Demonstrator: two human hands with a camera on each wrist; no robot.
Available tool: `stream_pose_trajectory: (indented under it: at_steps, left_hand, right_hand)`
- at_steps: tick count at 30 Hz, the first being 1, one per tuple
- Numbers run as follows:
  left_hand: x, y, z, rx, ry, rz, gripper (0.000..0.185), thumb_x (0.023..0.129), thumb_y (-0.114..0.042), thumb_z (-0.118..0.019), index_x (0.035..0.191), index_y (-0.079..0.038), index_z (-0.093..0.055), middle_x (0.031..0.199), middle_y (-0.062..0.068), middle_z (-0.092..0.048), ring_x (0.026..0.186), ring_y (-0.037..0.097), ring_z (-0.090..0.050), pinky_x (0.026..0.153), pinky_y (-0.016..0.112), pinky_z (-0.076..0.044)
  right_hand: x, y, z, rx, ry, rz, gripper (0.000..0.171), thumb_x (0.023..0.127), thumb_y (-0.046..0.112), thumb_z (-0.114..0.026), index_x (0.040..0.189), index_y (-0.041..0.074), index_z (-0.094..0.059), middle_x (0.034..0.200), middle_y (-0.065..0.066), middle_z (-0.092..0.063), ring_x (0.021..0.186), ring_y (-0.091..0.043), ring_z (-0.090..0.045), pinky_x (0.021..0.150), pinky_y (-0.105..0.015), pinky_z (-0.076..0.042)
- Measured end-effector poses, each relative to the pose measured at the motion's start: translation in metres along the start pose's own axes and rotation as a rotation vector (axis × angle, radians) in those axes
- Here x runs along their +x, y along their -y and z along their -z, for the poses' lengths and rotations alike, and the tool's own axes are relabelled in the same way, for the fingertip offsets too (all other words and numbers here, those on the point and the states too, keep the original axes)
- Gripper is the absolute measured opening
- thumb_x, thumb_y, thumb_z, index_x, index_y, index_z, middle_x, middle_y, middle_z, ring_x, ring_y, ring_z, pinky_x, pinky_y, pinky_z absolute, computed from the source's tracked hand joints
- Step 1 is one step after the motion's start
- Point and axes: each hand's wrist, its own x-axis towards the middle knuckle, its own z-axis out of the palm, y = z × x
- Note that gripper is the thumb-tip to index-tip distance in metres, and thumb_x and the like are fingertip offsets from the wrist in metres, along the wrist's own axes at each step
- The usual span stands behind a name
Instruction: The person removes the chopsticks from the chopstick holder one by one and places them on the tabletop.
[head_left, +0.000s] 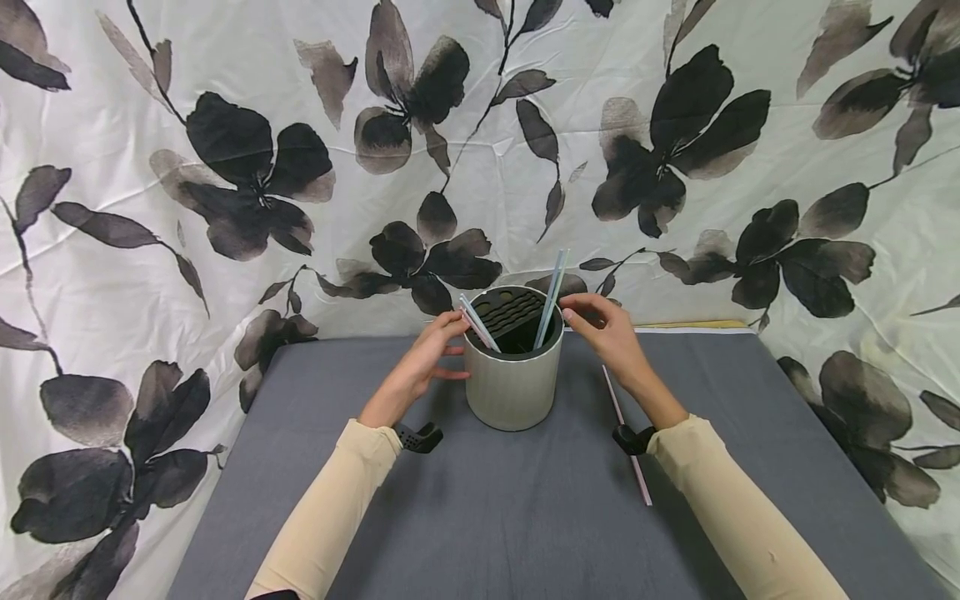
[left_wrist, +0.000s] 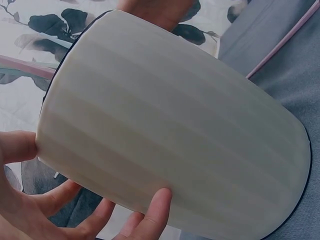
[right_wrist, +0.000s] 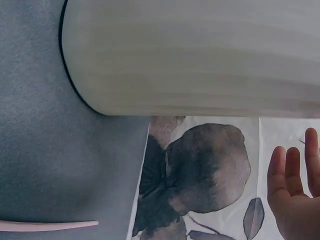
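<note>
Left hand is cupping the holder at its left wall near the rim, fingers curling round the ribbed side and fingertips sitting by two short straws leaning over that edge; whether it is also pinching them cannot be told. Right hand is hovering at the right rim, fingers straight and apart, holding nothing, just beside two tall straws standing in the slotted insert. Holder is standing upright mid-table on the grey cloth, in front of the floral backdrop. A pink straw is lying loose on the cloth under the right forearm. Risks, as judged: the right hand brushing the tall straws could be knocking them out; a sideways push from the left hand could be tipping the holder; the right sleeve could be sweeping the pink straw off the table.
</note>
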Motion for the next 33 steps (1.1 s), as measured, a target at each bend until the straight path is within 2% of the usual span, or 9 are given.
stream_pose_trajectory:
  at_steps: [6, 13, 19, 23, 27, 30, 33]
  left_hand:
    - [0.000, 0.000, 0.000, -0.005, -0.002, -0.006, 0.061, 0.107, -0.041, -0.051, 0.162, -0.021, -0.034, 0.164, 0.008, -0.036, 0.146, 0.042, -0.042, 0.100, 0.060, -0.059]
    - [0.000, 0.002, 0.000, 0.000, -0.002, -0.014, 0.060, 0.107, -0.042, -0.051, 0.161, -0.021, -0.035, 0.164, 0.009, -0.036, 0.145, 0.042, -0.043, 0.099, 0.060, -0.060]
    - [0.001, 0.002, 0.000, 0.002, -0.005, -0.009, 0.060, 0.106, -0.042, -0.052, 0.161, -0.021, -0.037, 0.164, 0.009, -0.035, 0.144, 0.042, -0.043, 0.100, 0.060, -0.059]
    - [0.001, 0.002, 0.000, 0.006, -0.003, -0.008, 0.060, 0.106, -0.042, -0.052, 0.161, -0.021, -0.036, 0.164, 0.009, -0.035, 0.145, 0.042, -0.043, 0.100, 0.060, -0.059]
    - [0.001, 0.002, 0.000, 0.009, -0.007, -0.008, 0.060, 0.106, -0.042, -0.052, 0.160, -0.021, -0.036, 0.164, 0.009, -0.035, 0.144, 0.042, -0.043, 0.098, 0.058, -0.061]
    - [0.001, 0.002, 0.000, 0.007, -0.010, -0.010, 0.060, 0.107, -0.041, -0.052, 0.161, -0.021, -0.036, 0.164, 0.009, -0.035, 0.144, 0.042, -0.044, 0.096, 0.057, -0.062]
    - [0.000, 0.002, -0.001, 0.002, -0.012, -0.012, 0.060, 0.107, -0.041, -0.052, 0.161, -0.021, -0.036, 0.164, 0.010, -0.036, 0.144, 0.042, -0.045, 0.095, 0.056, -0.063]
  right_hand:
    - [0.008, 0.008, -0.008, -0.035, 0.007, 0.002, 0.031, 0.103, 0.024, -0.068, 0.126, 0.004, -0.070, 0.120, -0.013, -0.068, 0.106, -0.005, -0.061, 0.090, -0.014, -0.052]
    - [0.012, 0.012, -0.014, -0.051, -0.030, 0.004, 0.025, 0.101, 0.019, -0.071, 0.116, 0.000, -0.071, 0.105, -0.011, -0.065, 0.093, -0.007, -0.058, 0.078, -0.014, -0.049]
    - [0.011, 0.015, -0.015, -0.053, -0.044, 0.033, 0.022, 0.100, 0.017, -0.072, 0.112, -0.001, -0.071, 0.102, -0.012, -0.064, 0.088, -0.011, -0.057, 0.073, -0.015, -0.049]
    - [0.010, 0.020, -0.014, -0.031, -0.054, 0.057, 0.021, 0.100, 0.015, -0.071, 0.113, -0.002, -0.071, 0.101, -0.007, -0.065, 0.085, -0.010, -0.058, 0.071, -0.017, -0.050]
    - [0.010, 0.027, -0.012, 0.017, -0.064, 0.086, 0.021, 0.101, 0.016, -0.071, 0.114, -0.001, -0.071, 0.101, 0.000, -0.066, 0.088, -0.008, -0.061, 0.073, -0.016, -0.052]
    - [0.009, 0.034, -0.011, 0.057, -0.079, 0.113, 0.021, 0.101, 0.015, -0.070, 0.114, -0.002, -0.071, 0.103, 0.005, -0.067, 0.094, -0.005, -0.064, 0.080, -0.015, -0.054]
    - [0.007, 0.041, -0.010, 0.112, -0.095, 0.144, 0.022, 0.102, 0.013, -0.069, 0.115, -0.003, -0.069, 0.105, 0.004, -0.069, 0.099, -0.007, -0.067, 0.086, -0.016, -0.054]
